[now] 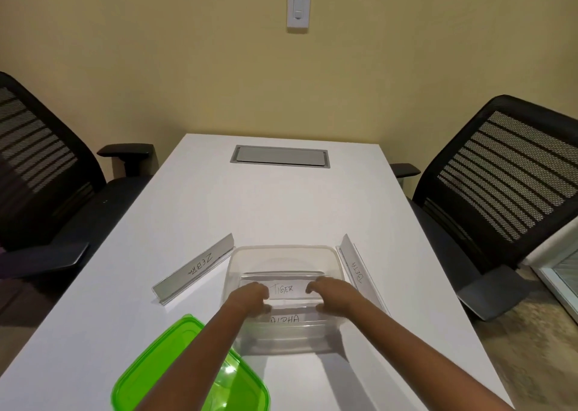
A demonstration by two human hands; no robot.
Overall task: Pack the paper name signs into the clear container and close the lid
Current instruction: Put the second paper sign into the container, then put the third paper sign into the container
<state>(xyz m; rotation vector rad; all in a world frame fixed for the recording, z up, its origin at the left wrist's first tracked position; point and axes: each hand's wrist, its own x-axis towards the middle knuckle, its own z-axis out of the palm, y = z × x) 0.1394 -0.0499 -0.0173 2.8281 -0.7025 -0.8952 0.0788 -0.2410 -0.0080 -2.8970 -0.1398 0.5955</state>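
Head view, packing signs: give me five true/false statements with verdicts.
1. Both hands hold the TIGER sign inside the clear container. True: left hand, right hand.
2. The green lid is on the container. False: it lies on the table, near left of the container.
3. The ZEBRA sign is outside the container, on its left. True.
4. The BETA sign is already packed. False: it stands outside, against the container's right side.
5. An ALPHA sign shows in the container, nearer than TIGER. True.
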